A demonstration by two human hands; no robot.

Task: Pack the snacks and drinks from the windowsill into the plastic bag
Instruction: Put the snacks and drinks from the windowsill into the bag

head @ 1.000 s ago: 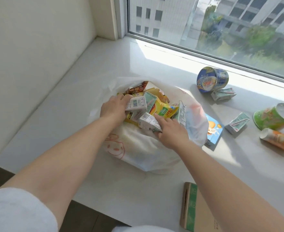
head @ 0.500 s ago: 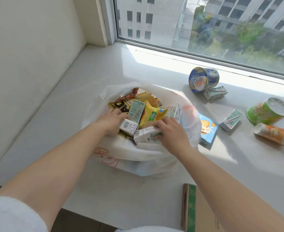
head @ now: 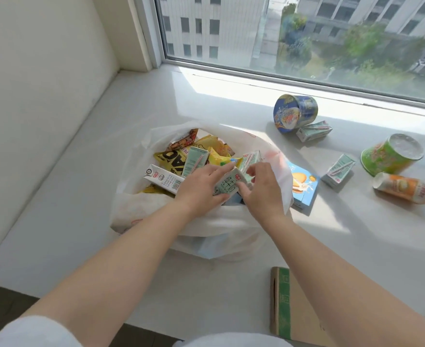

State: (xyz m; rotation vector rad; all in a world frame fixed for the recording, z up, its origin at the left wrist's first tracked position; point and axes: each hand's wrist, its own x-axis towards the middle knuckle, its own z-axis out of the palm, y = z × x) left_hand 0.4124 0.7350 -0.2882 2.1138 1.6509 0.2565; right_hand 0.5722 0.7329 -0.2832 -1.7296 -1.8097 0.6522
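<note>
My white windowsill (head: 106, 151) carries the plastic bag (head: 231, 236). Right of the bag lie a blue box (head: 304, 189), two cartons (head: 338, 169) (head: 313, 131), three cups (head: 295, 112) (head: 389, 154) (head: 407, 187); nearer me, a cardboard box (head: 289, 306).

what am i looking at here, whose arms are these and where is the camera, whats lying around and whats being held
No machine here: these are a person's two bare arms, filmed by one wide-angle camera worn on their head, looking forward and down.

Both hands are over the open white plastic bag on the white windowsill. The left hand and right hand together hold a small pale green drink carton above the bag, which already holds more cartons and yellow snack packets.

Not yet packed, to the right: a blue noodle cup on its side, a green noodle cup, an orange tube-shaped can, two small green drink cartons, and a blue biscuit box beside the bag. A brown cardboard box lies near the front edge.
</note>
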